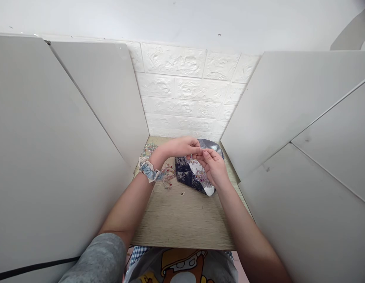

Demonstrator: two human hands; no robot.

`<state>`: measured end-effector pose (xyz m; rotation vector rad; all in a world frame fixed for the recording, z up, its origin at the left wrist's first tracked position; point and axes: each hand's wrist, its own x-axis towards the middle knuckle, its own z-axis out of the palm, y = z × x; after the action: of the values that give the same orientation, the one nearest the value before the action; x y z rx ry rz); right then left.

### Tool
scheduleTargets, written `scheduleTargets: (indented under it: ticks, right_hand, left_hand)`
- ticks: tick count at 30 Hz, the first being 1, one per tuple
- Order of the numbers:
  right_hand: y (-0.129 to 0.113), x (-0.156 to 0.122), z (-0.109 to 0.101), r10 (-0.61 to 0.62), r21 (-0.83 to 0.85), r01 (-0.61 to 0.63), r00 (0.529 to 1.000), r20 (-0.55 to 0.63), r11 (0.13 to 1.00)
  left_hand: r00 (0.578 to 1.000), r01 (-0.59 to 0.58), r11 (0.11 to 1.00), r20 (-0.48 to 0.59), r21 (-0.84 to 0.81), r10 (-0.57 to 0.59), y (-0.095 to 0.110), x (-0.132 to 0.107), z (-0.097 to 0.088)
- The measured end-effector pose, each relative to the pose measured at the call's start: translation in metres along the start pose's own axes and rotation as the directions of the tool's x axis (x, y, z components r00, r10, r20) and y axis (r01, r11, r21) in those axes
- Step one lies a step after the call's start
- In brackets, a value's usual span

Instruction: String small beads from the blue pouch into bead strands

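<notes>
Pinching a tiny thing point(200, 151), too small to make out, the fingertips point(204, 153) of the left hand point(178, 147) and right hand point(214, 167) meet above a navy patterned cloth pouch point(186, 175), its long axis pointing away from the person, on the wooden bench point(182, 224) beside loose bead strands point(167, 175).

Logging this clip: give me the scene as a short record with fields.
left hand: left hand, fingertips meeting the right hand's
right hand: right hand, anything pinched too small to tell
left wrist: blue lace-edged scrunchie
under hands: navy patterned cloth
beside cloth: beaded strands
surface: wood-grain board
backdrop: white brick-pattern wall
</notes>
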<state>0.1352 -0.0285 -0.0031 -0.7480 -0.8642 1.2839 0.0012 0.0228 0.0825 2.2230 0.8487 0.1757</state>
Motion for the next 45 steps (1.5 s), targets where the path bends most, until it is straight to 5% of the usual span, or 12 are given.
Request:
scheduleTargets:
  ticks: [45]
  right_hand:
    - [0.0014,-0.0006,0.0001,-0.024,-0.1,0.024,1.0,0.001,0.995]
  left_hand:
    - [1.0,0.024,0.999,-0.009,0.027,-0.023,0.0036,-0.0019,0.0004]
